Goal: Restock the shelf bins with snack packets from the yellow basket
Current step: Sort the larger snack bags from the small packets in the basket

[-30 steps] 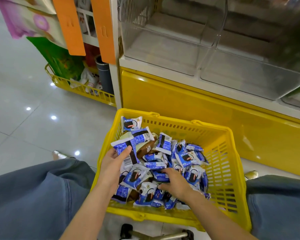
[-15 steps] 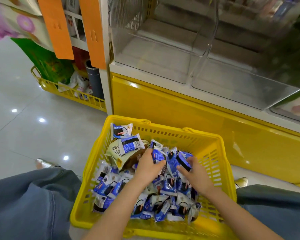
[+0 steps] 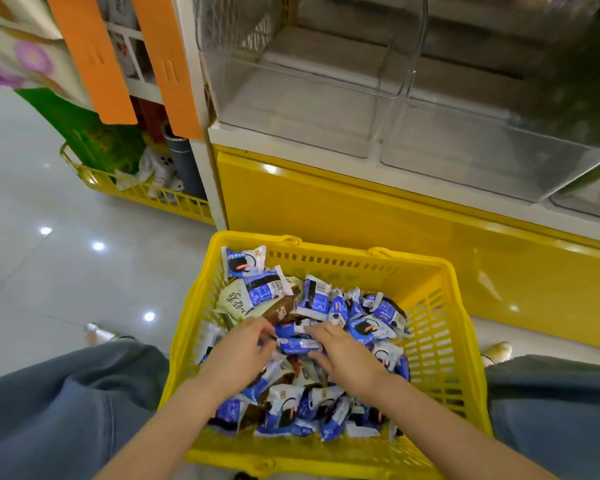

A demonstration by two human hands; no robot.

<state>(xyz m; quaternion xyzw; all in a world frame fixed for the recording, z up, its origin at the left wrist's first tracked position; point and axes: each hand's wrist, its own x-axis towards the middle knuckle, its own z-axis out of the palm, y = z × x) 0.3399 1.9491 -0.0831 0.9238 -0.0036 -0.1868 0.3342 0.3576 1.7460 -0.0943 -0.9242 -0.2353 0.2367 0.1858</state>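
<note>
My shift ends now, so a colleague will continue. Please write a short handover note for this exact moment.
Left hand, right hand: both down in the yellow basket, fingers on the blue snack packets between them; grip unclear, blurred.
Basket stands before the shelf, holding many packets.
Done: nothing visible in the two clear bins.
Left: move packets into bins.

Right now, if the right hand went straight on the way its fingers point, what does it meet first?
The blue packet, lying at the fingers of the right hand; just past it, the left hand. Depth is unclear.
</note>
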